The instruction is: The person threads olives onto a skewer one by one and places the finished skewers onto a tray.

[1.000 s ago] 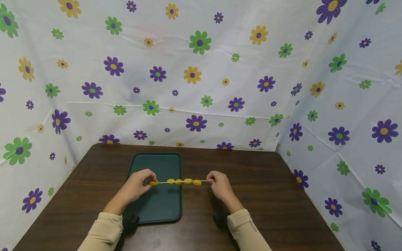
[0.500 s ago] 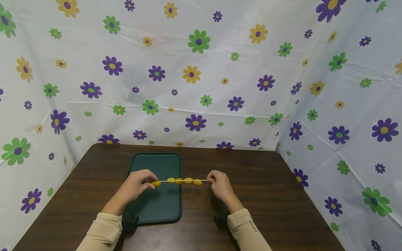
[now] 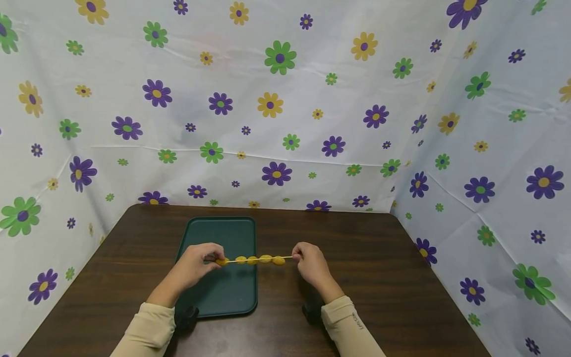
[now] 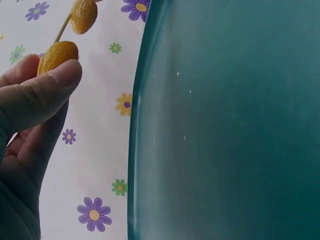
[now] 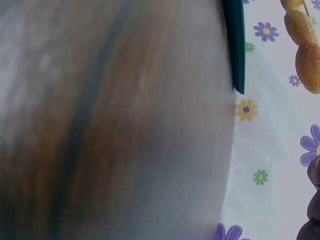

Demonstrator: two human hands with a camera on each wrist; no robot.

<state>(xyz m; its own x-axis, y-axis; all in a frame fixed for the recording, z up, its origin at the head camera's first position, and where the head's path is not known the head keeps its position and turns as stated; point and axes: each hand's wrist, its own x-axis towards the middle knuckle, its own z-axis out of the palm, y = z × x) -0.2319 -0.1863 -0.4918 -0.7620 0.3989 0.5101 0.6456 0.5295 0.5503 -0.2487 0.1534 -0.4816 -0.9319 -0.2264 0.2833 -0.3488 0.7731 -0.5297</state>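
A thin skewer (image 3: pixel 288 257) is held level between the two hands, the near part of it over a dark green tray (image 3: pixel 225 292). Several yellow, oval, wrinkled pieces are threaded on it, one of them an oval piece (image 3: pixel 278 261) closest to the right hand. My left hand (image 3: pixel 193 266) pinches the leftmost yellow oval piece (image 4: pixel 56 56) between thumb and fingers, at the skewer's left end. A gap separates that piece from its neighbour (image 4: pixel 84 16). My right hand (image 3: pixel 313 266) pinches the bare right end of the skewer; only its fingertips (image 5: pixel 314 172) show in the right wrist view.
The tray lies on the left half of a dark brown wooden table (image 3: pixel 357 258), with a few tiny crumbs (image 4: pixel 185 138) on it. Flower-printed white cloth (image 3: pixel 285 119) hangs behind and at both sides. A dark wrist device (image 3: pixel 186 317) sits under the left sleeve.
My left hand has slid slightly right with the end piece, narrowing the gap to the other pieces. My right hand stays nearly still, and the head view has shifted a little.
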